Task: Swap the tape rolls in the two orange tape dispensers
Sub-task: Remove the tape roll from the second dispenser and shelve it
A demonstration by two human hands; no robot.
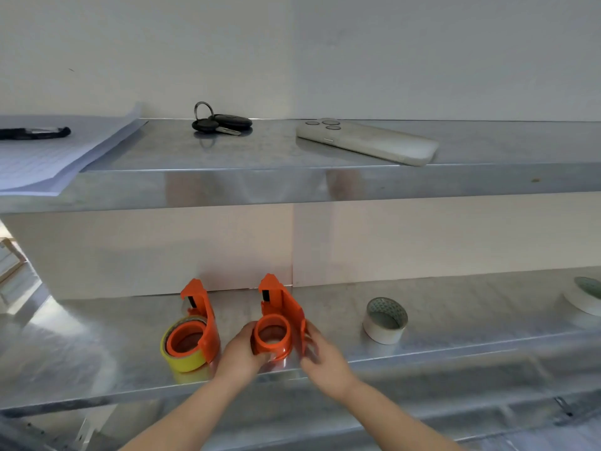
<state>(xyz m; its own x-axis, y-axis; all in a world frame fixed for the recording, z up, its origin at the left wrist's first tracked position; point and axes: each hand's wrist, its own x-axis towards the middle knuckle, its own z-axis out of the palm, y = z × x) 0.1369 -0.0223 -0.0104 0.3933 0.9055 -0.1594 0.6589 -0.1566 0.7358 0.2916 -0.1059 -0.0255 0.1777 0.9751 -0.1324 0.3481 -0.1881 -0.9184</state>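
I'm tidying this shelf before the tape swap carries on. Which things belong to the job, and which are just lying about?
Job:
- dispenser with yellow tape roll
- empty dispenser, held by left hand and right hand
- white tape roll

Lying about:
- keys
- phone
- papers
- black pen
- second white roll at the right edge, possibly spare

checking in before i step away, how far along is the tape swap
Done: the right dispenser is empty, and a white roll stands beside it. In hand: both hands, left and right, hold that dispenser. Left: the yellow roll sits in the left dispenser; neither roll is swapped.
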